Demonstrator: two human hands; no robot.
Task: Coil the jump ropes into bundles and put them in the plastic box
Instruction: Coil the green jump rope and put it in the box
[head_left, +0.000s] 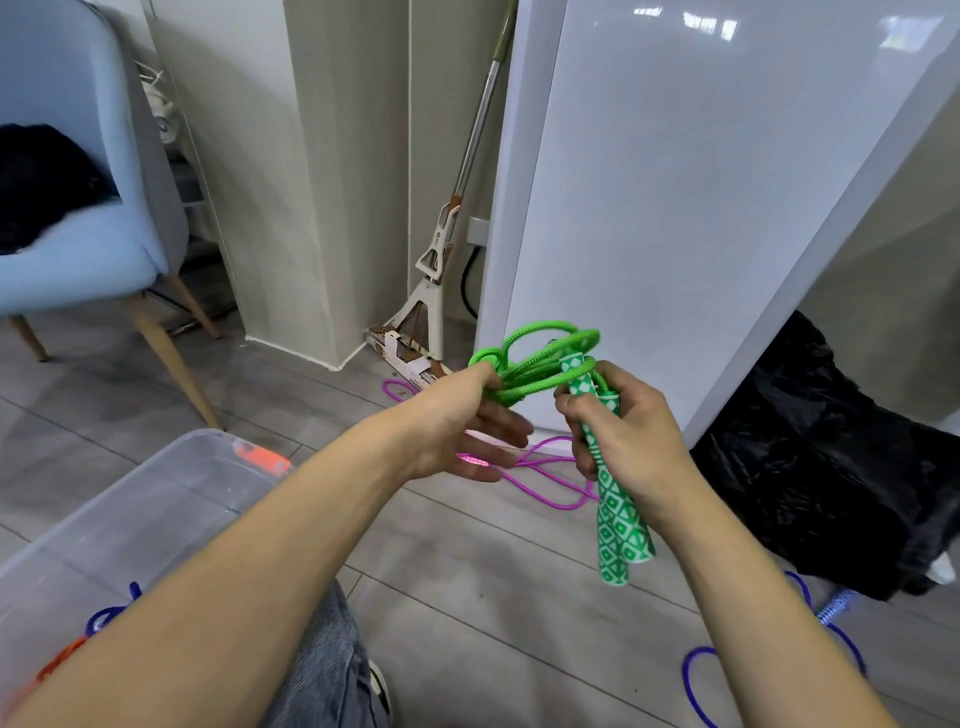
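My right hand (626, 436) grips the two green-and-white patterned handles (613, 499) of a green jump rope, held upright above the floor. The green cord (535, 364) lies in several loops above the handles. My left hand (467, 431) has a finger hooked into those loops while its other fingers stay straight. The clear plastic box (156, 509) with an orange latch sits at the lower left; a blue and an orange rope (98, 623) show inside it, partly hidden by my left arm. A pink rope (540, 478) lies on the floor under my hands.
A blue rope (769, 654) lies on the floor at the lower right beside a black plastic bag (831, 457). A white cabinet (701, 182) stands behind my hands, with a mop (441, 260) leaning by the wall. A blue chair (67, 234) stands at the left.
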